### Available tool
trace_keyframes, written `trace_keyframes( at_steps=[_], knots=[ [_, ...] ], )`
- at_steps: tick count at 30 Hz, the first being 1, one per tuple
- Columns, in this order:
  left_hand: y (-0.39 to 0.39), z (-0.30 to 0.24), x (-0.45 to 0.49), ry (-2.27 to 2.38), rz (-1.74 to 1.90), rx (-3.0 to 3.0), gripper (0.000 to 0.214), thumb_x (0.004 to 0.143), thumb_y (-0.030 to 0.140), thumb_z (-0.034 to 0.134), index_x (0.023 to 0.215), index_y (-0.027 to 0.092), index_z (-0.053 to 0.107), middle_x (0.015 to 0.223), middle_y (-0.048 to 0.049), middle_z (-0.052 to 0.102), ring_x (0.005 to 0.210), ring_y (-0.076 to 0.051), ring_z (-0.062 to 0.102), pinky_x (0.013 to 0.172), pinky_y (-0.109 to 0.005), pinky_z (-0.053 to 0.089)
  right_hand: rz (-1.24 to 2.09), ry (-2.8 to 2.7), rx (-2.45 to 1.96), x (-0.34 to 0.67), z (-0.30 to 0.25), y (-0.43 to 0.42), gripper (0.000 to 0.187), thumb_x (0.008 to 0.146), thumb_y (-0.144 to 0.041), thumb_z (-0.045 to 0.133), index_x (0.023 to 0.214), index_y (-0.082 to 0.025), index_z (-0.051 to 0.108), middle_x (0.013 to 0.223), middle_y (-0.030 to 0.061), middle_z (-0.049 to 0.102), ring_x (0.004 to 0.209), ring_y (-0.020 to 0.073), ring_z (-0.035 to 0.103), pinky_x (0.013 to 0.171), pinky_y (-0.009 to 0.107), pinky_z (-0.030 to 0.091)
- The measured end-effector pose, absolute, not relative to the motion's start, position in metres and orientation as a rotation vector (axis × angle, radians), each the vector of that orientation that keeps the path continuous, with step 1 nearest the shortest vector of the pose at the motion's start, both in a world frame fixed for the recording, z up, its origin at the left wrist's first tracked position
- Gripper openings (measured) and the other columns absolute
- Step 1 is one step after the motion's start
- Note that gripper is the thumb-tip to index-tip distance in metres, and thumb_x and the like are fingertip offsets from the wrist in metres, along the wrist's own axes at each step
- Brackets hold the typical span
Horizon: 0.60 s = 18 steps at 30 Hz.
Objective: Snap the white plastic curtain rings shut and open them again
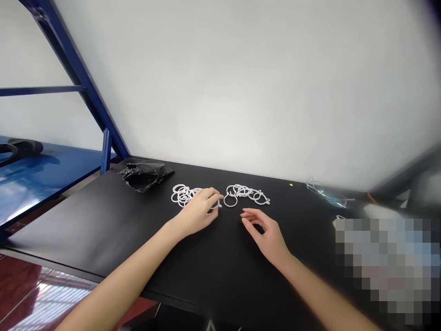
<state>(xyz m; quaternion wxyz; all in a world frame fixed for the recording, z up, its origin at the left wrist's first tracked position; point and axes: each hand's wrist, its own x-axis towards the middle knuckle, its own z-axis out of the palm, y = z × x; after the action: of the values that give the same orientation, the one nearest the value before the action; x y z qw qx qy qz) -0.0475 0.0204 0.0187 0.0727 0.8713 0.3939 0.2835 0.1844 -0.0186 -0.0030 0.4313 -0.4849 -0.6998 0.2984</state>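
I am remotely pinching a white ring [219, 205] with left hand [199, 211]; other rings [244, 191] are lying beyond loosely parted right hand [268, 234]

Got a crumpled black plastic bag [153, 172], blue metal frame [93, 101] rising left of it, blue tabletop [69, 168] further left, white wall [241, 92] behind it, eyeglasses [335, 201] way off right.

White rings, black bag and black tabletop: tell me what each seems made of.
White rings: probably plastic, smooth and evenly white, with no metallic glint.
Black bag: likely thin plastic film, judging by its sharp creases and slight sheen.
Black tabletop: smooth, satin, softly reflecting light at left; perhaps laminate or paint, unclear which.
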Motion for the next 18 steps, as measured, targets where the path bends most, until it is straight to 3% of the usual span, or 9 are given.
trace_keyframes(
  at_steps=[4,8,10,13,18],
  knots=[
    [0.04,0.012,-0.07,1.422,0.743,2.717,0.023,0.09,0.021,0.049,0.11,0.016,0.061,0.104,-0.0099,0.063,0.098,-0.026,0.059,0.092,-0.045,0.046,0.648,-1.94,-1.286,0.182,-0.002,-0.01,0.03,0.087,-0.027,0.059,0.117,-0.022,0.062,0.116,0.0099,0.068,0.086,0.0204,0.068,0.075,0.037,0.059],
    [0.052,0.005,-0.083,1.507,0.738,2.651,0.021,0.091,0.03,0.05,0.103,0.017,0.063,0.1,-0.0086,0.065,0.094,-0.025,0.059,0.091,-0.044,0.046,0.497,-2.268,-1.257,0.174,0.006,0.002,0.038,0.087,-0.024,0.057,0.125,-0.024,0.059,0.142,0.0109,0.052,0.09,0.0205,0.065,0.082,0.041,0.056],
    [0.054,0.003,-0.085,1.475,0.747,2.607,0.022,0.092,0.033,0.051,0.1,0.017,0.063,0.099,-0.008,0.066,0.094,-0.024,0.06,0.09,-0.042,0.046,0.462,-2.354,-1.269,0.169,0.009,0.007,0.036,0.088,-0.022,0.056,0.124,-0.021,0.059,0.137,0.0124,0.056,0.085,0.0195,0.065,0.083,0.041,0.054],
    [0.054,0.003,-0.085,1.416,0.825,2.542,0.022,0.091,0.036,0.053,0.098,0.018,0.064,0.1,-0.0066,0.066,0.093,-0.023,0.06,0.089,-0.039,0.046,0.457,-2.364,-1.27,0.167,0.011,0.01,0.028,0.088,-0.019,0.057,0.116,-0.018,0.062,0.107,0.0088,0.067,0.076,0.0172,0.062,0.073,0.034,0.053],
    [0.051,0.01,-0.08,1.325,0.987,2.476,0.019,0.093,0.032,0.05,0.094,0.02,0.065,0.098,-0.0054,0.067,0.094,-0.021,0.06,0.09,-0.038,0.045,0.395,-2.37,-1.26,0.177,0.008,0.008,0.009,0.09,-0.019,0.057,0.085,-0.02,0.064,0.083,0.001,0.06,0.059,0.0115,0.054,0.057,0.025,0.043]
  ],
)
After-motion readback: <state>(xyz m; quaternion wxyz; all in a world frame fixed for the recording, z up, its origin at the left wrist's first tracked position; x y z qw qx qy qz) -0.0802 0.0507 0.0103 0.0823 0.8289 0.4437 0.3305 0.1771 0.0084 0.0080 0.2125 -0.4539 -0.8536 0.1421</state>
